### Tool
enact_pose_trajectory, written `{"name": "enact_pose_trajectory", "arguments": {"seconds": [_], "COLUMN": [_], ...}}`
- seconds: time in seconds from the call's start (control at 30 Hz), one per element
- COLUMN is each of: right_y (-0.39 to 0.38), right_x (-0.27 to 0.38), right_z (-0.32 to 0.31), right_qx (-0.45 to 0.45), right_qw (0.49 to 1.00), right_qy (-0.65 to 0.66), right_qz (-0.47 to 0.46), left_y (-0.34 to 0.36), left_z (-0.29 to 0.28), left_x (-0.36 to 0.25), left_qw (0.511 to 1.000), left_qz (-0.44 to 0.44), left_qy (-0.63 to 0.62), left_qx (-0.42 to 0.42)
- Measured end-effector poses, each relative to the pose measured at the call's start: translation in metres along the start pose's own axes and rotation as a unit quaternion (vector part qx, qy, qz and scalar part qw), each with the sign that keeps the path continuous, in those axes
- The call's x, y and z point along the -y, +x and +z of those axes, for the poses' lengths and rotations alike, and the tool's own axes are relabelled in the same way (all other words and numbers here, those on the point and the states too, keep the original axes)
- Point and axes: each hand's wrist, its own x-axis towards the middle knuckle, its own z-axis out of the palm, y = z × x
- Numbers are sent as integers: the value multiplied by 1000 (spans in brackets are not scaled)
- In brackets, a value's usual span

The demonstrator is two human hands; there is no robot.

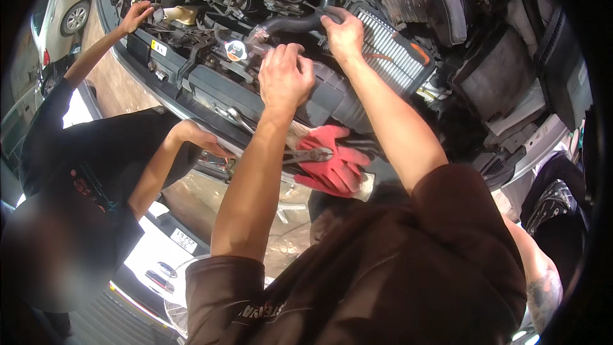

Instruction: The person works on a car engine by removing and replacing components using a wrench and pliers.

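Note:
In the middle of an open engine bay, my right hand (345, 35) closes its fingers on the black rubber hose (290, 23) where it bends away. My left hand (285, 75) is lower and to the left, fingers curled down over the radiator's top edge beside the hose's other end. Whatever those fingers hold is hidden beneath them. Just left of it sits the radiator cap (236, 50) with a white and orange label. Right of my right hand lies a pleated white air filter (389, 51) with an orange-marked black rim.
Red work gloves (332, 163) with pliers (310, 155) on them lie on the front edge, near a wrench (239, 118). A co-worker's hand (136, 17) reaches into the bay at left, by a cream-coloured filler neck (179, 15). An open black housing (498, 83) stands at right.

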Motion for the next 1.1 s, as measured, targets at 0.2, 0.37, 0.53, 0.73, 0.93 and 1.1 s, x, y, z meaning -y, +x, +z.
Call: {"name": "enact_pose_trajectory", "arguments": {"seconds": [0.2,0.37,0.53,0.73,0.93,1.1], "right_y": [8,-2,3,10,27,10], "right_x": [-16,5,-3,-2,-21,1], "right_z": [8,3,0,2,9,19], "right_qx": [20,32,41,70,13,63], "right_qw": [999,997,959,914,1000,993], "right_qy": [42,-33,-109,-192,24,77], "right_qz": [-9,-68,-259,-352,8,65], "left_y": [0,0,1,3,6,1], "left_z": [3,3,2,3,6,2], "left_x": [1,3,-2,0,-6,0], "left_qw": [1000,1000,1000,1000,1000,1000], "left_qz": [13,11,12,18,21,5], "left_qy": [-11,-2,-8,-8,-12,-4], "left_qx": [-7,-7,-7,-19,-16,-15]}}
